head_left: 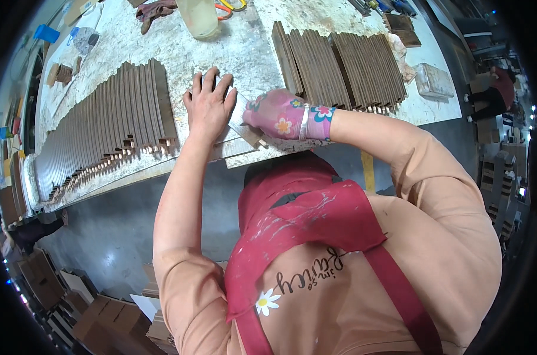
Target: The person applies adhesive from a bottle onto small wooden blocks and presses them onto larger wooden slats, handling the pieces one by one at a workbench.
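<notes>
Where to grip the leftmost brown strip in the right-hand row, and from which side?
Probably pinch the leftmost brown strip at its far end, coming from the left: that end juts past its neighbours and its left face is exposed. The near end sits close to the gloved right hand.

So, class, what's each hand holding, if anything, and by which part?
The left hand lies spread, holding nothing; the gloved right hand is curled, any grip hidden: I can't tell.

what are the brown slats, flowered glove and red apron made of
Brown slats: probably stained wood, fairly matte, with dark faces and pale ends. Flowered glove: perhaps thin printed fabric, wrinkled and close-fitting. Red apron: likely cloth, possibly coated; smooth, whitish-smeared, softly draped.
</notes>
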`<action>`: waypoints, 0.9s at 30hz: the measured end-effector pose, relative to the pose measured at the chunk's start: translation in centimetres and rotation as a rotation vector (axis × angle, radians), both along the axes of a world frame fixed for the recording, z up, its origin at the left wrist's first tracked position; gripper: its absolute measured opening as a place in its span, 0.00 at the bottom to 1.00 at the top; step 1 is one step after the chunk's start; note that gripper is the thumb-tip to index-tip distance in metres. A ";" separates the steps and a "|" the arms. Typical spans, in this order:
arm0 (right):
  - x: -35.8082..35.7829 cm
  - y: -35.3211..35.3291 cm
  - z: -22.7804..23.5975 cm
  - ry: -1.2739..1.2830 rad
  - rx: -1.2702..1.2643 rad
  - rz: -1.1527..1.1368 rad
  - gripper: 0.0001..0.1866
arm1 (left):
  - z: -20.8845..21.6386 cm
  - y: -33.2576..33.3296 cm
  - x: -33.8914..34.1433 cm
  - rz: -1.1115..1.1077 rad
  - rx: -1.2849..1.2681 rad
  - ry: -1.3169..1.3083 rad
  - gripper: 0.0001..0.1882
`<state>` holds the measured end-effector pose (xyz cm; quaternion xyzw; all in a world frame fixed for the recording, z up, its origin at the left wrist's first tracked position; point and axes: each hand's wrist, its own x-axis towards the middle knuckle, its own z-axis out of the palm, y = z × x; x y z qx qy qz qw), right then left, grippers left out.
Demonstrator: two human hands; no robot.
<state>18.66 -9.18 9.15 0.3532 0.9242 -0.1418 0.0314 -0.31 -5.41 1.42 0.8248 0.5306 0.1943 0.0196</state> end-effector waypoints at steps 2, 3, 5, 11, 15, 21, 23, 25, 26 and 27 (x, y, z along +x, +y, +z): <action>-0.3 -0.8 -0.6 -0.003 0.074 0.081 0.09 | 0.0 0.0 0.0 -0.008 0.008 -0.004 0.18; -0.6 -1.5 -0.8 -0.004 0.110 0.122 0.09 | 0.0 0.0 -0.1 -0.006 -0.010 0.003 0.18; -0.6 -2.6 -1.0 -0.074 0.096 0.164 0.11 | 0.1 0.0 -0.2 0.000 -0.045 0.014 0.19; 0.0 -0.6 -0.3 0.021 0.159 0.159 0.08 | 0.0 0.1 -0.1 -0.009 -0.013 -0.015 0.19; -0.9 -1.4 -1.1 -0.190 0.023 0.077 0.09 | 0.0 -0.2 -0.1 -0.014 -0.027 -0.018 0.19; 0.0 -0.5 -2.6 -0.093 0.211 0.181 0.11 | 0.3 -0.2 -0.1 -0.030 -0.033 -0.019 0.19; -0.3 -1.4 -2.6 -0.148 0.194 0.199 0.11 | 0.2 -0.1 -0.1 -0.030 -0.049 -0.016 0.19; -0.3 -2.3 -2.4 -0.205 0.178 0.213 0.12 | 0.3 -0.1 -0.1 -0.028 -0.064 -0.009 0.20; 0.1 -1.7 -3.4 -0.119 0.193 0.199 0.11 | 0.4 -0.1 -0.1 -0.026 -0.071 -0.003 0.20; 0.6 -1.1 -4.4 -0.033 0.207 0.188 0.10 | 0.5 -0.1 -0.1 -0.023 -0.079 0.004 0.20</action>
